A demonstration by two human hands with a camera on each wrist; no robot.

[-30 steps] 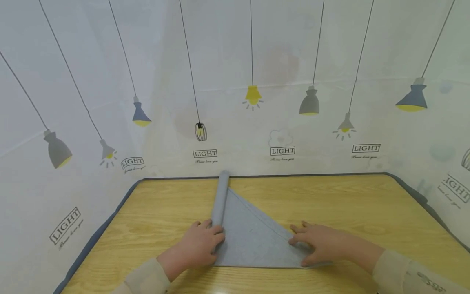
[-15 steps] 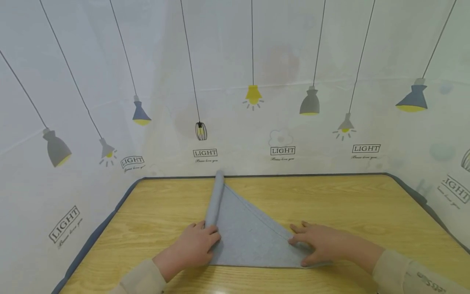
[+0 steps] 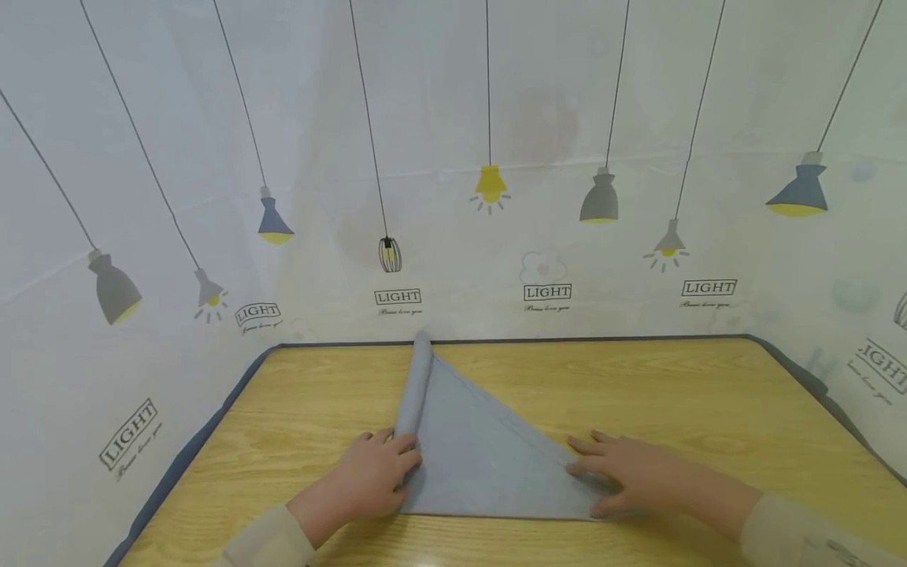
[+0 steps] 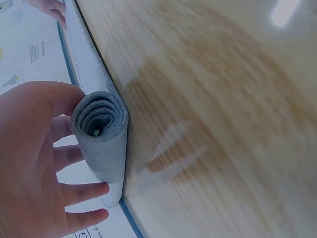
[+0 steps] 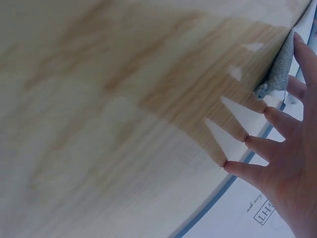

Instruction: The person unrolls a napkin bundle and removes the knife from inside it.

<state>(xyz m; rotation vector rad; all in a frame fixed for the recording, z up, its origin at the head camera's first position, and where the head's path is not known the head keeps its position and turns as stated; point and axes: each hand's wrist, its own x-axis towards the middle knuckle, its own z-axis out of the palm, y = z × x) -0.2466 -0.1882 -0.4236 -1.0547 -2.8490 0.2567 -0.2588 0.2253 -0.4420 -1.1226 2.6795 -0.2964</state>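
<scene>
The cloth (image 3: 489,468) lies on the wooden surface (image 3: 312,409), its left side wound into a roll (image 3: 413,394), the rest flat and roughly triangular. At the cloth's left, the left hand (image 3: 375,476) has its fingers spread and resting against the roll's near part; the left wrist view shows coiled layers around a hollow. At the cloth's right corner, the right hand (image 3: 638,472) is wide, thumb and one finger at the cloth, the other fingertips on the wood. The cloth's near edge runs between the hands; its seamed slanting edge runs from the right hand to the roll's far end, which overlaps the back rim in the head view. Either side of the cloth, broad wood reaches the dark border (image 3: 186,455). Beyond the cloth stands a printed wall (image 3: 439,118).
</scene>
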